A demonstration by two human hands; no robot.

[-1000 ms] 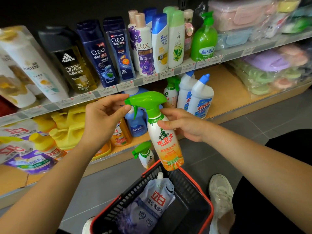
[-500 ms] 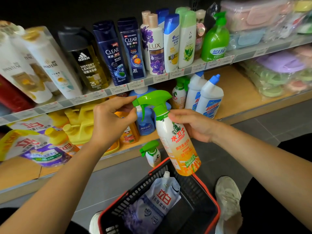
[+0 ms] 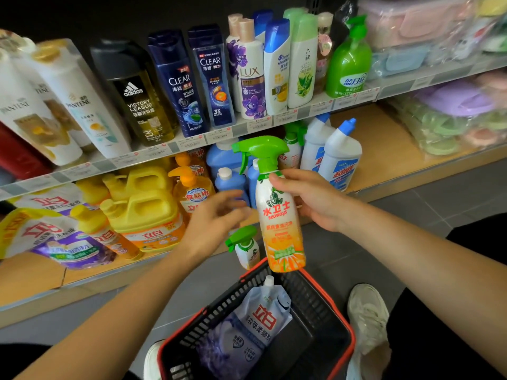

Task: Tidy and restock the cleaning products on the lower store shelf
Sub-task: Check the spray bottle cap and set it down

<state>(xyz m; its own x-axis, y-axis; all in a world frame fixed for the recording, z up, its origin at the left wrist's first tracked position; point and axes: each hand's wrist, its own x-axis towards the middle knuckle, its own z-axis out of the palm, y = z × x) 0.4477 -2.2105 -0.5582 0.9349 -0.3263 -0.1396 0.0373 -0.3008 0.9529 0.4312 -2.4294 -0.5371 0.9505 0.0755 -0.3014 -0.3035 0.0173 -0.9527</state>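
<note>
Now the left hand point(image 3: 216, 215) is coming off the green trigger point(image 3: 260, 149) and dropping lower, its fingers point(image 3: 233, 197) spreading loose and holding nothing. Only the right hand point(image 3: 315, 200) is holding the tall white-and-orange plastic spray bottle with the green top point(image 3: 278, 229), fingers curling round its neck. That bottle is standing almost straight up, hanging over the black plastic basket with the red rim point(image 3: 348, 333). Ahead of it the wooden lower shelf point(image 3: 389, 152) is waiting, nearer the right hand.

A shop aisle, stocked for sale.
A price-tag strip point(image 3: 189, 142) fronts the shelf: branded shampoo bottles point(image 3: 175, 86) above it, detergent jugs point(image 3: 148, 212) and toilet-cleaner bottles point(image 3: 340, 157) below it, a red-rimmed shopping basket point(image 3: 352, 335) lower still.
</note>
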